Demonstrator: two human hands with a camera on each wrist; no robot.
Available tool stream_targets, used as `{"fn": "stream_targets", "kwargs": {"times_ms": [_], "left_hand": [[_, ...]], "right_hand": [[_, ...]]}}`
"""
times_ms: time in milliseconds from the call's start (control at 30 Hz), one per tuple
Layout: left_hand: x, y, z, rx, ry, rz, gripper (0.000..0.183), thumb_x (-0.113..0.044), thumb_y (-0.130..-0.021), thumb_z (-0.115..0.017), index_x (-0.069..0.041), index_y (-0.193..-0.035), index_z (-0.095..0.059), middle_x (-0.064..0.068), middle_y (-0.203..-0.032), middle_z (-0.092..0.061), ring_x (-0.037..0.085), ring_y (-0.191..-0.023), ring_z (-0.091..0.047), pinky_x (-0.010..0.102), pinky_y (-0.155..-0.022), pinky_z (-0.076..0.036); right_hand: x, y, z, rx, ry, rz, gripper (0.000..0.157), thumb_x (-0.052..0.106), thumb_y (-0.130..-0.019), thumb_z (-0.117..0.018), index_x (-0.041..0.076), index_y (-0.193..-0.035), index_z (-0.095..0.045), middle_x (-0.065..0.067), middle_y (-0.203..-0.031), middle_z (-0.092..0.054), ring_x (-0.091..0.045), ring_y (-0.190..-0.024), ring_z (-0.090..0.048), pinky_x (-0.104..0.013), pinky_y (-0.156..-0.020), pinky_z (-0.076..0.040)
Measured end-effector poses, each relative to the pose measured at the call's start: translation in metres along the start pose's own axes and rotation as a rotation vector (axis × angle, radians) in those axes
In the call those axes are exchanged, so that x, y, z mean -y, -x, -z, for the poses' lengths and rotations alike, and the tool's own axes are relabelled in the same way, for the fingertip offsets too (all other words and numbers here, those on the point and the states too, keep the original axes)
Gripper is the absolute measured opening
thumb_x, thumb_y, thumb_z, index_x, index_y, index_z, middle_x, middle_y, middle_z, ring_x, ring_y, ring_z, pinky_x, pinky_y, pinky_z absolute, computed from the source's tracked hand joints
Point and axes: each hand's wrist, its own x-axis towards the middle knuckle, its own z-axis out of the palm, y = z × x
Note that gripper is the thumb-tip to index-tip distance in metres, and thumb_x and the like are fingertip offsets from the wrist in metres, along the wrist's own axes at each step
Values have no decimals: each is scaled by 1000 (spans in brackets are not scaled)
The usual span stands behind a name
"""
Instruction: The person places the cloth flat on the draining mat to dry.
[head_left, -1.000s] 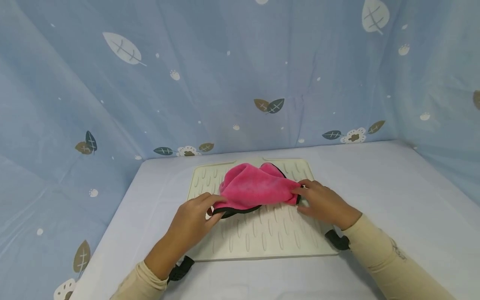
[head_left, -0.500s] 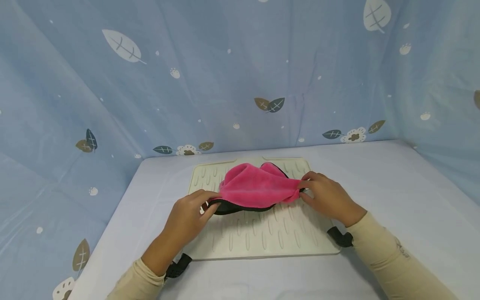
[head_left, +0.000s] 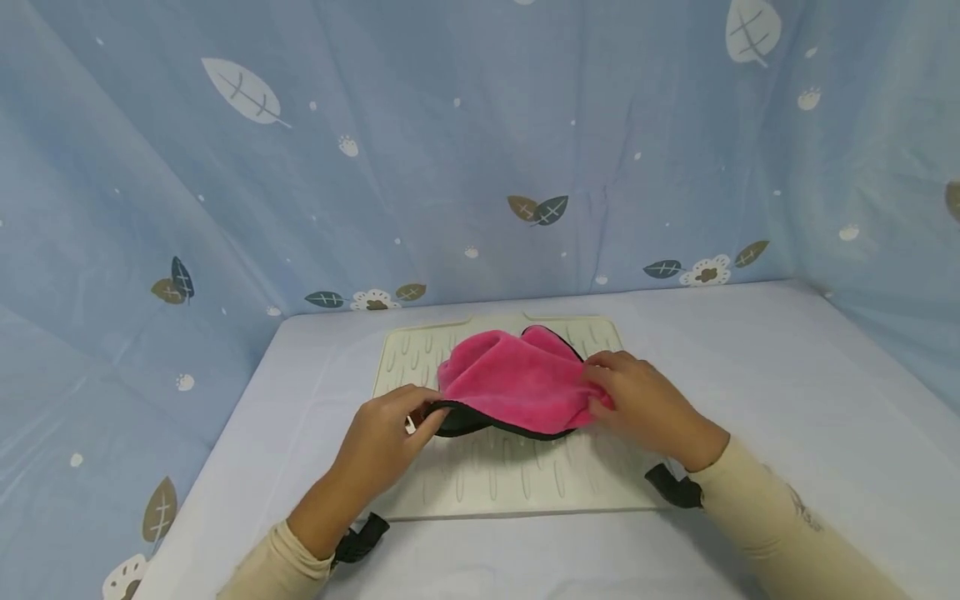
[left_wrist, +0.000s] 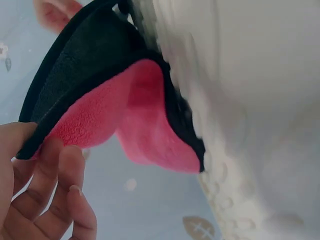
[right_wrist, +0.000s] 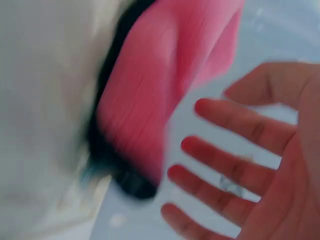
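A pink plush cloth [head_left: 517, 379] with a dark grey back and black edging lies bunched over a cream ridged mat [head_left: 510, 487]. My left hand [head_left: 386, 437] pinches its near left corner between thumb and fingers, lifting that edge. In the left wrist view, the cloth's dark underside [left_wrist: 82, 62] shows above the pinching left hand [left_wrist: 45, 195]. At the cloth's right end is my right hand [head_left: 648, 408]. The right wrist view shows the right hand [right_wrist: 260, 155] with its fingers spread, beside a drooping cloth corner [right_wrist: 142, 125] and apart from it.
The mat lies on a white-covered table [head_left: 772, 375]. Blue leaf-patterned fabric [head_left: 450, 150] hangs behind and to the left. A black piece [head_left: 362, 537] sits by the left wrist, and another black piece [head_left: 672, 486] by the right wrist.
My right hand first drew the cloth's right corner slightly up and right, then let it go and moved left and down; that corner dropped. My left hand keeps its pinch, with little movement.
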Motion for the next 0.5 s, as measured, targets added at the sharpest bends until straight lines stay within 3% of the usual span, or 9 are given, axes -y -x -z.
{"fn": "stream_targets", "kwargs": {"times_ms": [100, 200, 333, 500], "left_hand": [[-7, 1, -1, 7, 34, 1, 13, -12, -83, -82, -12, -94, -73, -10, -75, -58, 4, -68, -55, 21, -61, -52], [-13, 2, -2, 8, 51, -3, 12, -13, -83, -82, -13, -92, -73, -10, -76, -57, 3, -69, -54, 21, -61, -53], [-18, 3, -2, 2, 72, -25, 12, -13, -83, -82, -14, -91, -72, -10, -78, -57, 2, -71, -55, 22, -63, -54], [-22, 3, 0, -22, 91, -61, 15, -13, -82, -83, -14, -94, -74, -9, -79, -60, 3, -72, -54, 21, -60, -52]], "right_hand": [[19, 2, -6, -28, -40, 139, 20, 21, -82, -81, 12, -98, -74, -2, -100, -67, -17, -92, -62, -36, -80, -56], [32, 4, -13, -26, -41, 200, 27, 30, -77, -86, 15, -96, -74, 2, -95, -65, -10, -87, -59, -32, -76, -54], [38, 6, -20, -16, 18, 196, 35, 37, -73, -89, 17, -97, -74, 4, -93, -64, -10, -87, -58, -33, -76, -53], [37, 5, -22, -72, 97, 180, 18, 25, -76, -85, 19, -86, -72, 6, -83, -62, -10, -79, -57, -35, -75, -51]]}}
